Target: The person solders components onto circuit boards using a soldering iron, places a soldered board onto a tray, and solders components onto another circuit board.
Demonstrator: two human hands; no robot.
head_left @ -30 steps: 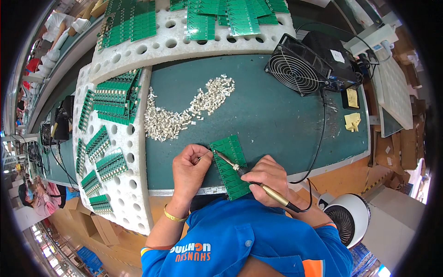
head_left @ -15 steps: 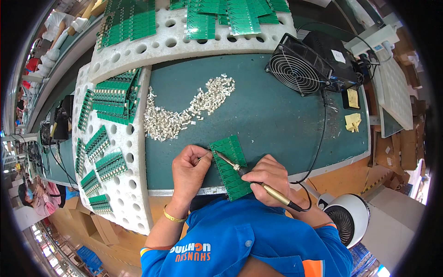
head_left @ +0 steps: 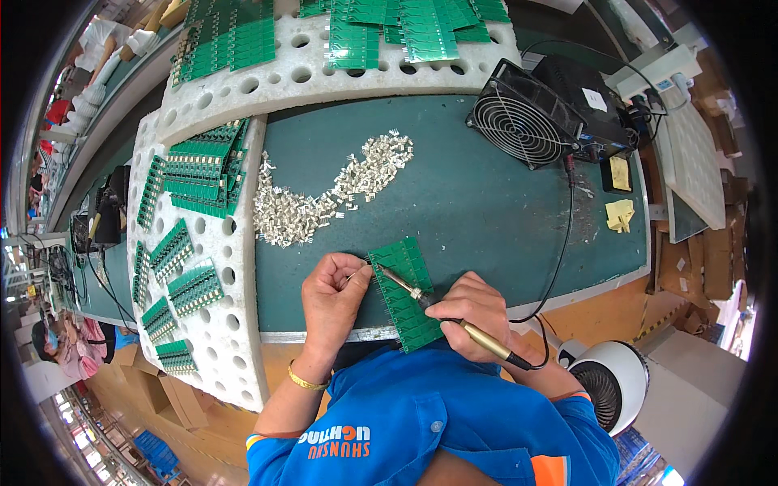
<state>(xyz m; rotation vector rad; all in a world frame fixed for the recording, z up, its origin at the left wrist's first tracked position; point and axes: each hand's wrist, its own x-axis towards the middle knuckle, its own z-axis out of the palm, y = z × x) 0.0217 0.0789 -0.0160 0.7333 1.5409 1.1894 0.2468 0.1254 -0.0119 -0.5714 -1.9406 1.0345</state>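
Note:
A green circuit board panel (head_left: 403, 313) lies at the table's front edge, turned slightly, with small pins along its left side. My right hand (head_left: 472, 314) is closed around the handle of a soldering iron (head_left: 484, 338), whose tip rests at the board's upper left edge. Beside that same edge my left hand (head_left: 332, 298) pinches a thin strand of solder wire (head_left: 352, 276), mostly hidden by the fingers. The wire's end is too small to make out near the iron tip.
Small white connectors (head_left: 296, 212) are heaped beyond my left hand. White foam boards (head_left: 243, 356) carry several green panels (head_left: 194, 290) at left and back. A black fan (head_left: 519, 121) and a soldering station (head_left: 587, 101) stand back right; the iron's cord (head_left: 565, 243) crosses the right side.

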